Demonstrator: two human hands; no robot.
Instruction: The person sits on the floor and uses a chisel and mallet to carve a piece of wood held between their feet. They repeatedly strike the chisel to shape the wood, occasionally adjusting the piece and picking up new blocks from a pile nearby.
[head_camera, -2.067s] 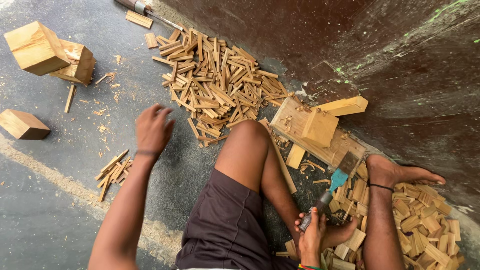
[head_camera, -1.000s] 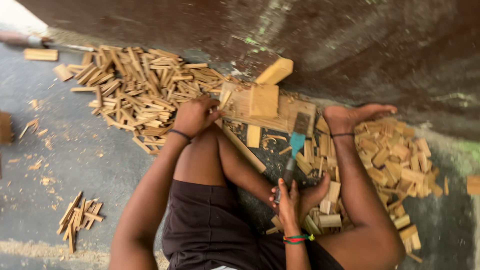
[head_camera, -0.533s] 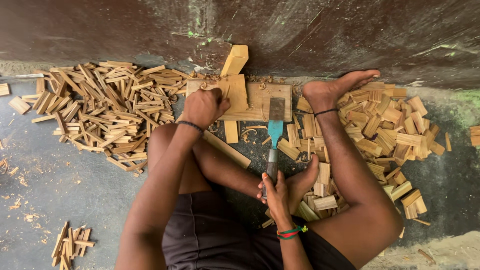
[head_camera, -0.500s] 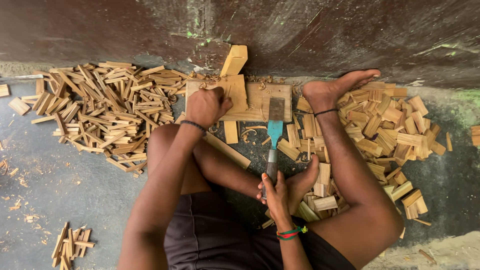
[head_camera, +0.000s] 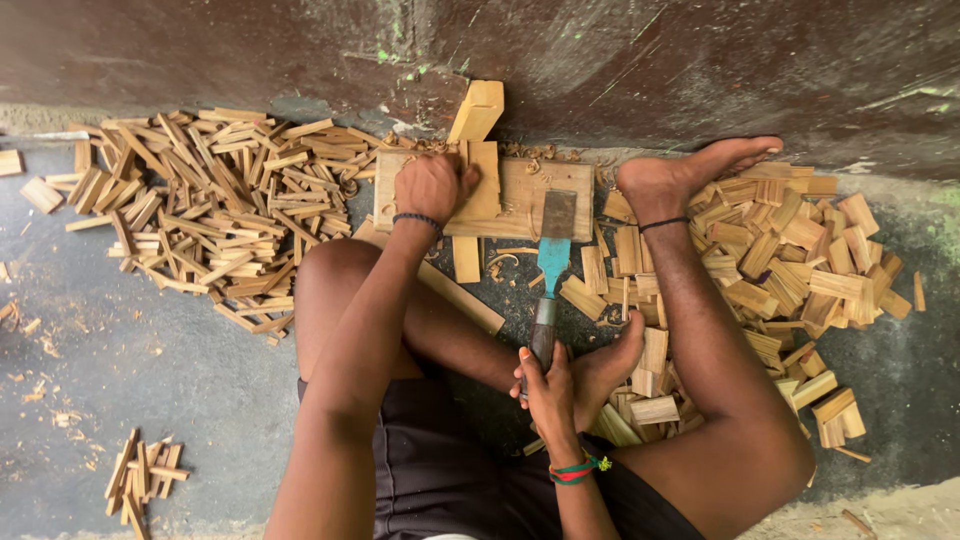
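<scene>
Left hand (head_camera: 432, 185) gripped wood piece (head_camera: 483, 180) upright on board (head_camera: 520, 195) by wall. Right hand (head_camera: 548, 385) clasped chisel (head_camera: 552, 265), blade on board. Split sticks (head_camera: 215, 200) heaped left; blocks (head_camera: 790, 250) right uncut.

Teal-bladed chisel (head_camera: 552, 262) upright on flat board (head_camera: 530, 185), small wood piece (head_camera: 484, 180) atop

Split sticks (head_camera: 210, 210), probably offcuts (head_camera: 790, 260).
</scene>
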